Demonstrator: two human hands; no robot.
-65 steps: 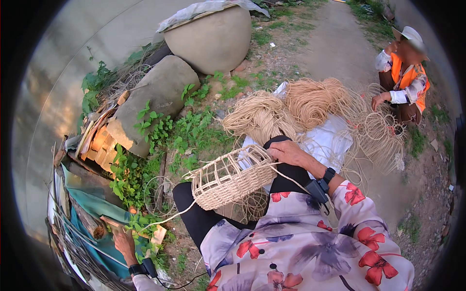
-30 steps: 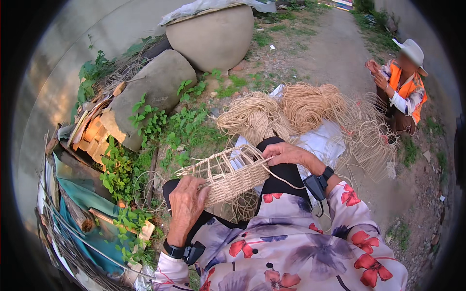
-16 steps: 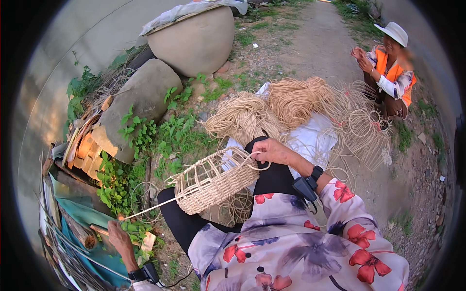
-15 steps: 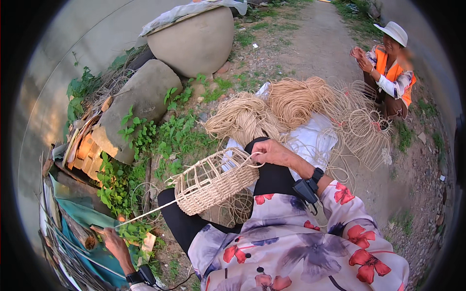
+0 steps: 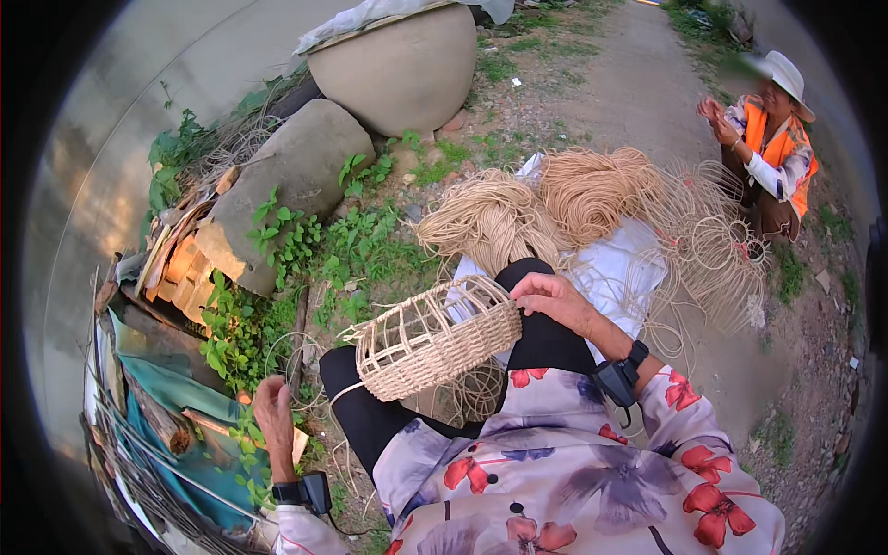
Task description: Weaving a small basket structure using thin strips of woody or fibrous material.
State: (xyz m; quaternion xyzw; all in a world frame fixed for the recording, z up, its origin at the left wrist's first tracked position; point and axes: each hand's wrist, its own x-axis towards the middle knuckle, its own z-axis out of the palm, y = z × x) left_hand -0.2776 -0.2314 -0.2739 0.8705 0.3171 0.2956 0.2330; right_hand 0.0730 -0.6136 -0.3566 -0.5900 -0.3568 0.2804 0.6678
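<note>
A long woven cord basket point(image 5: 439, 342) rests tilted across my lap, with open upright loops along its upper side and a densely woven lower side. My right hand point(image 5: 560, 303) is closed at the basket's right end, fingertips on its rim. A slack cord point(image 5: 344, 392) bends down from the left end of the basket beside my knee. My left hand point(image 5: 273, 412) is raised to the left, apart from the basket, its fingers loosely bent and nothing visible in them.
Coils of tan cord point(image 5: 592, 194) and paler cord point(image 5: 490, 217) lie on a white sheet point(image 5: 624, 268) ahead. Looser loops point(image 5: 708, 250) spread right, near a crouching person point(image 5: 772, 148) in an orange vest. A large clay vat point(image 5: 398, 69), stone cylinder point(image 5: 296, 176) and wood pile point(image 5: 171, 421) stand left.
My left hand has moved up and nearer the basket. The cord, stretched taut to that hand before, now hangs slack. My right hand stays at the basket's right end.
</note>
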